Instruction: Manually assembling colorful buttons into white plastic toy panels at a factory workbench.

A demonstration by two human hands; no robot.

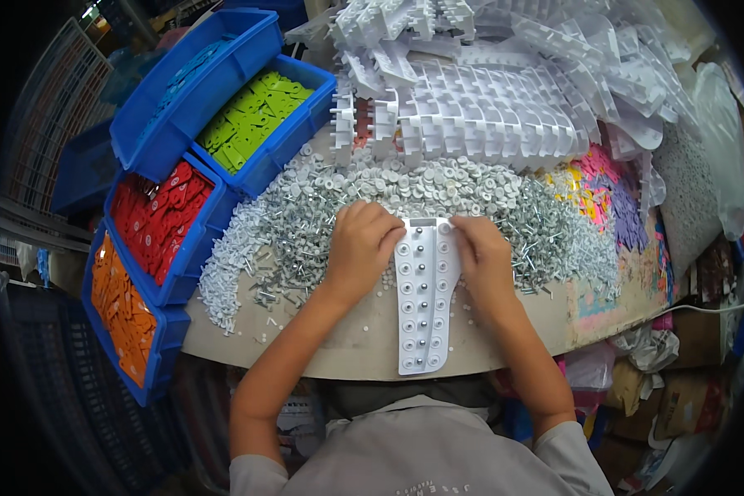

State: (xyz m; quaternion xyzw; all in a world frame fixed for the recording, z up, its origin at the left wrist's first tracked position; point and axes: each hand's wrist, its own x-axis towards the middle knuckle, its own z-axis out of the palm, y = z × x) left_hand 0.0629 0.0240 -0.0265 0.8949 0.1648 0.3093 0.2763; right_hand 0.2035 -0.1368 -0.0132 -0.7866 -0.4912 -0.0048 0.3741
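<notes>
Head view, and there's the white strip (413,310), lying on the tabletop right in front of the person's body, metal studs down its middle. The left hand (360,248) has its fingers pinched at the upper-left corner; the right hand's (484,252) close on the upper-right edge. I'd call it light, stiff plastic, a little slick, best taken by its long edges, clear of the studs. Beyond, the tabletop (355,343) carries loose screws (546,236) and white mouldings (488,107); blue bins (207,240) at left, a wire rack (50,107) behind.
</notes>
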